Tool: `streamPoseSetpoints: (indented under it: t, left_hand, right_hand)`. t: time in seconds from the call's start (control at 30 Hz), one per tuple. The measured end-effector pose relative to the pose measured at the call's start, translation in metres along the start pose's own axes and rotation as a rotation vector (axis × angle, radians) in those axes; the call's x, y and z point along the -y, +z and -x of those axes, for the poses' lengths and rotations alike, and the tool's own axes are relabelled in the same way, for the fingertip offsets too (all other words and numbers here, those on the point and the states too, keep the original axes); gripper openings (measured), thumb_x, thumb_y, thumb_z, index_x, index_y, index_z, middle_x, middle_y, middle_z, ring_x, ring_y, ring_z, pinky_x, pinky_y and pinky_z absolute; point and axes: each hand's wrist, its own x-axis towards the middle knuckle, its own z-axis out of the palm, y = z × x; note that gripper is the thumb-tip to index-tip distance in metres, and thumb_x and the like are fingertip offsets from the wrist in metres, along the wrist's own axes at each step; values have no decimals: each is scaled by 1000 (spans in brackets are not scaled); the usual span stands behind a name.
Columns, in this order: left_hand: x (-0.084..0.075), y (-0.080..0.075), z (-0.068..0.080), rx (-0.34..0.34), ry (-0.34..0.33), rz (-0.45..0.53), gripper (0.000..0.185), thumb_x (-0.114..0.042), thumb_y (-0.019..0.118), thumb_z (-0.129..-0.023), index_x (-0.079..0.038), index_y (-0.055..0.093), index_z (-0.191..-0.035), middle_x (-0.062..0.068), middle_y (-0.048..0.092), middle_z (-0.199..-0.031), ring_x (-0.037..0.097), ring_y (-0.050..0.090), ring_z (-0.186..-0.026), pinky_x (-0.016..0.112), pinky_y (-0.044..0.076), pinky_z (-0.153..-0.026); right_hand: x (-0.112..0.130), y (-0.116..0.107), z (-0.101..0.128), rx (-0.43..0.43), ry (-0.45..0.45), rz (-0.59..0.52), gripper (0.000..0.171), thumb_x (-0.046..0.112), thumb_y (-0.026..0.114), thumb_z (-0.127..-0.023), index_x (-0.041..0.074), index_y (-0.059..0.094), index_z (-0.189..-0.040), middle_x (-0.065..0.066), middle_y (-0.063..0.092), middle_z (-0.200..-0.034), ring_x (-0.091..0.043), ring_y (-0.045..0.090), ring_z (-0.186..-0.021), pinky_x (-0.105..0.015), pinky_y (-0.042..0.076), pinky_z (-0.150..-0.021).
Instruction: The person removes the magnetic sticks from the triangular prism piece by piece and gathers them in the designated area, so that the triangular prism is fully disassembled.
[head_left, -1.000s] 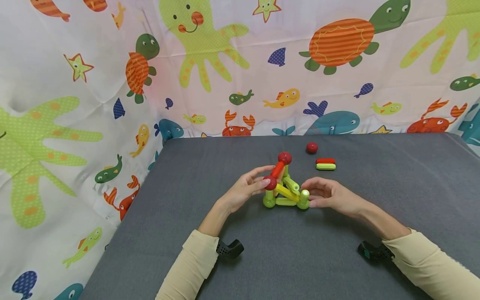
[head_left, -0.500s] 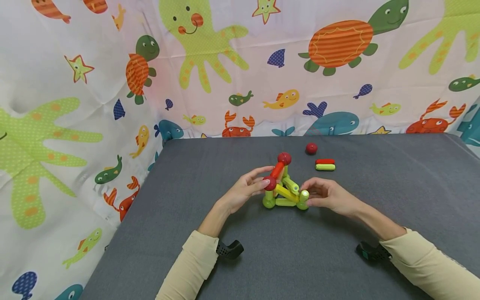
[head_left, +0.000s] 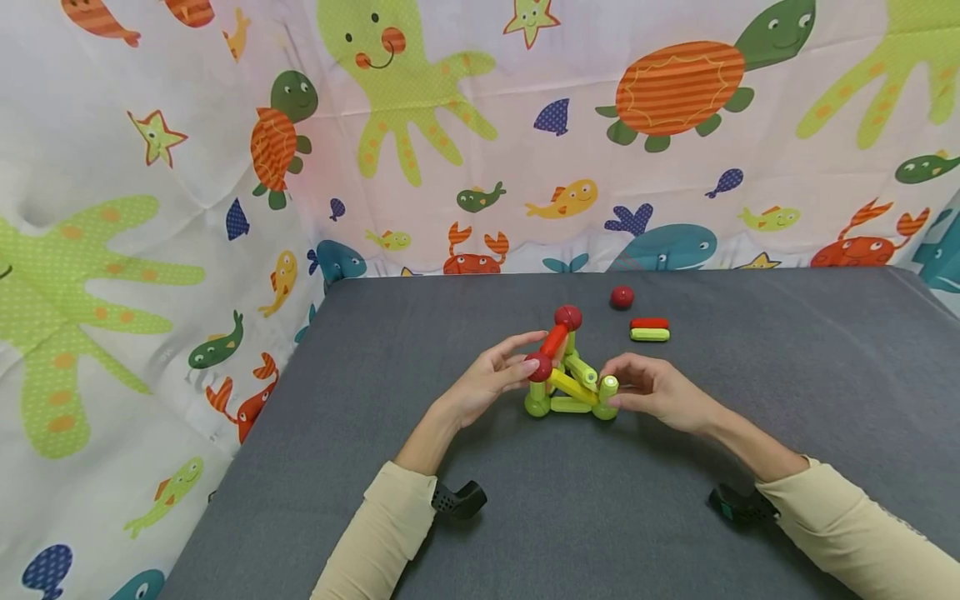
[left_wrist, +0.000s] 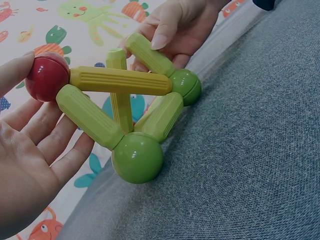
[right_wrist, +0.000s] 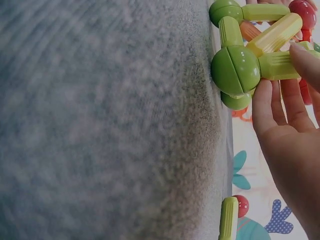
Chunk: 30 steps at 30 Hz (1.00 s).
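A toy frame of rods and balls stands on the table before me. My left hand [head_left: 483, 383] holds the red ball [left_wrist: 49, 77] at its near left top corner, thumb on the near side. With thumb and fingers, my right hand [head_left: 667, 396] pinches an upright light green rod [right_wrist: 277, 65] that sits on the right green ball [left_wrist: 186, 86]. A yellow rod [left_wrist: 120, 81] slants from the held red ball down to that green ball. Below the left hand is another green ball [left_wrist: 137, 157]. A red rod [head_left: 555, 341] leads back to a second red ball [head_left: 568, 317].
Behind the frame lie a loose red ball [head_left: 622, 297], a loose red rod [head_left: 649, 322] and a light green rod [head_left: 649, 335] side by side. The grey table [head_left: 375, 333] meets a curtain [head_left: 450, 100] printed with sea animals at the back and left.
My right hand has shifted slightly left, and its thumb has come onto the upright green rod. The left hand and the frame have hardly moved.
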Motion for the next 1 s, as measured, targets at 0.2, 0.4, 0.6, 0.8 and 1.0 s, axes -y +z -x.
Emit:
streamPoseSetpoints:
  t: [0.2, 0.4, 0.6, 0.8, 1.0]
  left_hand:
    - [-2, 1, 1, 0, 2, -10, 49, -12, 53, -98, -9, 39, -145, 16, 51, -135, 22, 54, -114, 41, 41, -98]
    - [-3, 1, 0, -6, -6, -18, 48, -14, 53, -99, -11, 40, -145, 18, 51, -134, 22, 55, -114, 40, 41, -98]
    - [-2, 1, 1, -8, -10, -11, 49, -15, 54, -98, -11, 40, -145, 17, 52, -134, 22, 55, -113, 41, 41, -99]
    - [-2, 1, 1, -6, -8, -9, 50, -16, 55, -98, -11, 40, -145, 16, 52, -134, 22, 55, -114, 42, 40, -99]
    - [-2, 1, 1, -7, -11, -18, 49, -14, 54, -98, -11, 40, -145, 16, 52, -134, 23, 54, -115, 42, 40, -99]
  right_hand:
    - [1, 0, 1, -36, 27, 12, 30, -6, 62, -89, -8, 51, -117, -17, 56, -112, -18, 59, -104, -29, 51, -83]
    - [3, -1, 1, -54, 62, 29, 32, -4, 62, -90, -9, 49, -118, -24, 53, -115, -17, 59, -106, -30, 52, -83]
    - [3, -2, 1, -67, 74, 29, 33, -3, 62, -90, -11, 47, -118, -26, 54, -113, -18, 60, -107, -30, 51, -84]
    - [3, -3, 2, -70, 91, 29, 33, -2, 61, -91, -10, 46, -119, -23, 55, -112, -18, 59, -108, -30, 51, -85]
    - [3, -3, 1, -68, 104, 31, 32, -1, 60, -92, -9, 45, -119, -24, 53, -114, -19, 58, -108, -30, 51, -85]
